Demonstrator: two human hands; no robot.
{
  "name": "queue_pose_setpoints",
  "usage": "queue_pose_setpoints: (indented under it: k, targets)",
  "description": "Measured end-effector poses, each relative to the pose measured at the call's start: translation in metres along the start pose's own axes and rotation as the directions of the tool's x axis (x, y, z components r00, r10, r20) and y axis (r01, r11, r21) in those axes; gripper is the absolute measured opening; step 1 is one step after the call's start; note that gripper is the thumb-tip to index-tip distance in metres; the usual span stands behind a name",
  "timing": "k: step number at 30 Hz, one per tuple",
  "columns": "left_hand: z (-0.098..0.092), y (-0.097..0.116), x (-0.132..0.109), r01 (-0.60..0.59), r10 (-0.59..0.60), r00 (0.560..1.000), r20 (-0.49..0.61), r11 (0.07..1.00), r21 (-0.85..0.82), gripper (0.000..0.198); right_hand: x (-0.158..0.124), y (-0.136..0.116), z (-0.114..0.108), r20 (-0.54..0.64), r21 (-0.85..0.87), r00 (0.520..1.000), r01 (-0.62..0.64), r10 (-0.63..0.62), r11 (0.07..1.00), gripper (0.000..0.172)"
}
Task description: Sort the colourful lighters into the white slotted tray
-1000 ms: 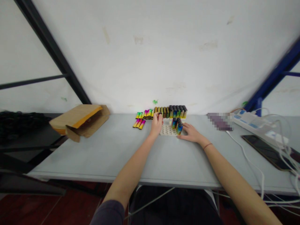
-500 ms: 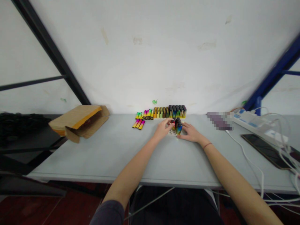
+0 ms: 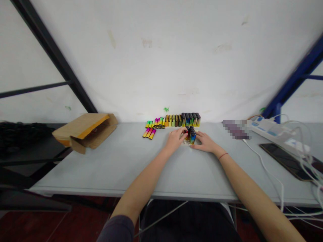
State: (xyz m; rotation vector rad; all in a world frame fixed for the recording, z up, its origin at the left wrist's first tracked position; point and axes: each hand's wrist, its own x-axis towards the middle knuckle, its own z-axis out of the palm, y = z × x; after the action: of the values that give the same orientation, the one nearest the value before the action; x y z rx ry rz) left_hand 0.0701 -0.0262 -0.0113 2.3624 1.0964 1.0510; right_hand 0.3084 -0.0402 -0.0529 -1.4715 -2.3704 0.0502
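Note:
Several upright lighters with black tops and blue-yellow bodies stand at the right side of a small white holder, whose left front part shows bare. My left hand reaches in from the left, its thumb and fingers pinched on a red lighter at the holder. From the other side my right hand braces the holder, thumb at its front corner and fingers along the right side. My left fingers partly hide the holder's back left.
Behind stand rows of black-topped lighters and yellow-topped lighters. Colourful lighters lie flat to their left. An opened cardboard box is at the left; a power strip, phone and white cables are at the right.
Almost nothing differs. My left hand stays at the red lighter with only a slight shift of the fingers, and my right hand keeps its place at the holder.

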Motion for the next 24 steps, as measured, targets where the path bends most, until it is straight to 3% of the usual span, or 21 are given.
queue_pose_setpoints:
  k: [4,7,10,13,15,17,19,24]
  targets:
    - [-0.003,0.002,0.0,-0.091,0.093,0.996,-0.014,0.993,0.08,0.026,0.0,0.002,0.001,0.009,-0.001,1.0,0.001,-0.001,1.0,0.079]
    - [-0.009,0.005,0.001,-0.064,0.065,0.998,-0.003,0.985,0.162,0.031,0.0,0.004,0.002,0.007,0.005,1.0,0.0,0.0,1.0,0.081]
    - [-0.026,0.001,0.004,0.182,-0.144,0.978,-0.152,0.944,0.274,0.035,0.0,0.005,0.003,0.011,0.009,1.0,-0.01,0.01,1.0,0.084]
    - [-0.05,-0.014,0.003,0.492,-0.385,0.865,-0.322,0.779,0.389,0.036,0.0,0.005,0.004,0.015,0.012,0.999,-0.032,0.032,0.999,0.083]
    - [-0.065,-0.028,0.001,0.595,-0.486,0.804,-0.342,0.661,0.458,0.033,0.0,0.005,0.004,0.02,0.012,0.999,-0.042,0.042,0.999,0.083]
    - [-0.073,-0.04,-0.002,0.633,-0.544,0.771,-0.33,0.598,0.491,0.03,0.0,0.005,0.004,0.024,0.017,0.999,-0.042,0.041,0.999,0.084]
    - [-0.075,-0.046,-0.004,0.628,-0.561,0.772,-0.3,0.598,0.497,0.028,-0.001,0.004,0.003,0.023,0.023,0.999,-0.042,0.041,0.999,0.085]
    - [-0.061,-0.04,-0.002,0.536,-0.538,0.829,-0.153,0.685,0.494,0.029,-0.001,0.003,0.002,0.031,0.012,0.998,-0.057,0.056,0.998,0.088]
